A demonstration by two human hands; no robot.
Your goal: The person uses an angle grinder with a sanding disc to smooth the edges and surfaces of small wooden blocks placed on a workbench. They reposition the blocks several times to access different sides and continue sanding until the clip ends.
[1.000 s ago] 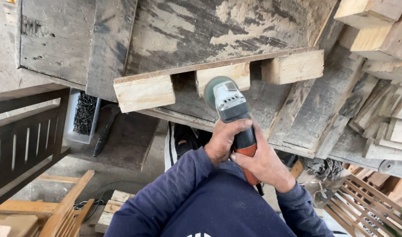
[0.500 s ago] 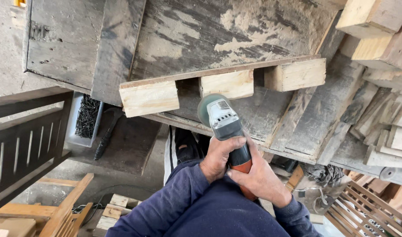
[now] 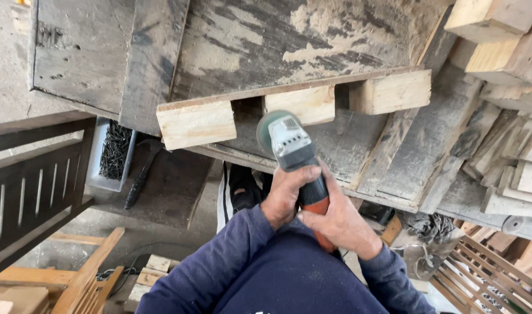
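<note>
An angle grinder (image 3: 293,152) is gripped by both hands, its long axis running from the person's chest up and slightly left towards the pale wooden blocks. The left hand (image 3: 287,193) is wrapped around the dark body just behind the grey gear head; the right hand (image 3: 336,224) is clamped on the orange rear grip, lower and nearer the body. The two hands are close together, one behind the other along the tool, so the left is the nearer to the work. The green disc guard at the tool's front is held just below the middle block (image 3: 301,104), level with the gap between it and the left block (image 3: 197,124); whether the disc touches wood cannot be told.

Three blocks are counted, side by side under one thin plank (image 3: 289,88), with the right block (image 3: 391,92) well off to the right of the tool. All rest at the near edge of a dusty, grey worktop (image 3: 266,40).

One grey tray of dark nails (image 3: 110,156) is seen on the lower shelf to the left, with one dark-handled tool (image 3: 139,175), seemingly a hammer, just beside it. Loose timber offcuts (image 3: 510,145) are heaped to the right; their number cannot be told.
</note>
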